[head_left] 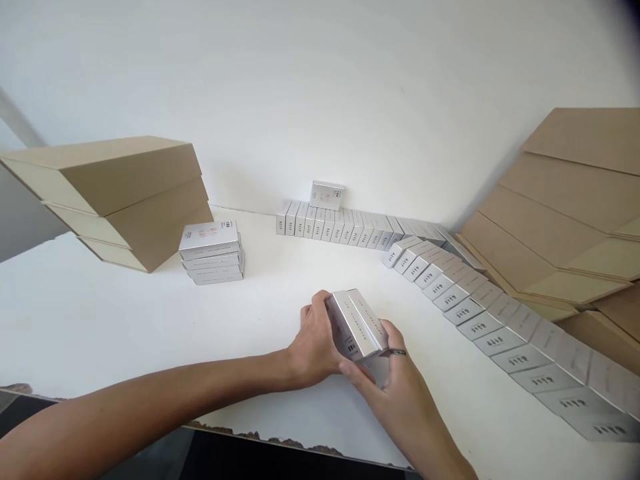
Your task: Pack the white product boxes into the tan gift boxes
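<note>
The right hand [400,373], ring on one finger, and the left hand [316,343] together grasp two silver boxes [357,323], side by side above the table [260,320]. A short stack [213,253] stands left of them; a long row [463,310] curves along the right.

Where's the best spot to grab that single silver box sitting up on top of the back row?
I'd pinch the silver box by its left and right ends, coming from the front and slightly above. It stands on edge with both ends exposed, while the wall backs it and the row of boxes supports its bottom.
</note>
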The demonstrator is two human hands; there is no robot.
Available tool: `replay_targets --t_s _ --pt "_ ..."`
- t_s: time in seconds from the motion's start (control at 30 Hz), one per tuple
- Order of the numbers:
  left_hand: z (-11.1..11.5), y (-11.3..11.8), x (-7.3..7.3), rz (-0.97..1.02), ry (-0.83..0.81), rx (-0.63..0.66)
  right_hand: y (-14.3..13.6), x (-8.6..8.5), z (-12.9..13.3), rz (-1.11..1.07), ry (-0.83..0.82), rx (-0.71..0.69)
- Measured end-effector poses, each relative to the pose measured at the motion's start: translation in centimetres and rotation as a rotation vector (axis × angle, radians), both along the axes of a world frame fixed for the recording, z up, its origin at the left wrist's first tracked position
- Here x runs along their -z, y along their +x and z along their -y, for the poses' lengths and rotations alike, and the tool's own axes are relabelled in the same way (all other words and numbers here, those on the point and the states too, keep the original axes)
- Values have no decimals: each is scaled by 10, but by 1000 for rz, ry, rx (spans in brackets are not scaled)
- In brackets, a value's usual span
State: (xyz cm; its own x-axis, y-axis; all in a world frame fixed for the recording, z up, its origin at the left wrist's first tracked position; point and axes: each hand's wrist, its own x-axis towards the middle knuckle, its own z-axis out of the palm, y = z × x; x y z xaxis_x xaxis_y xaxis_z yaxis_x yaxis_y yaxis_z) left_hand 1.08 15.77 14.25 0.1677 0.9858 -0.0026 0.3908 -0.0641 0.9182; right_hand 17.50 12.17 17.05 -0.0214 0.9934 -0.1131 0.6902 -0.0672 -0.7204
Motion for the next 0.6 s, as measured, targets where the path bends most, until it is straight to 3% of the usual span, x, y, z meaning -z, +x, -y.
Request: replay_targets --t_s 0.07,0.13,0.23,0.3,0.37,0.47,0.6 --pt "0 0 3 -32 53 21 -2 0 -3 -11 -21 29" --pt "-2 -8 -2 -80 91 152 3 -2 -6 10 -37 33" --pt "-17 -32 -26 -234 153 331 19 -5 -7 49 5 65" --pt "-39 -50 -50 -376 164 341 29 -6 -7 37 57 112" --pt "-72 -63 -73 -510 170 272 37 -6 -6 1 93 146" --pt "-136 -69 -97 -611 282 31 41 1 -6 -99 111 125" --pt "-222 -63 -106 -603 304 -290 44 20 -11 -237 77 119"
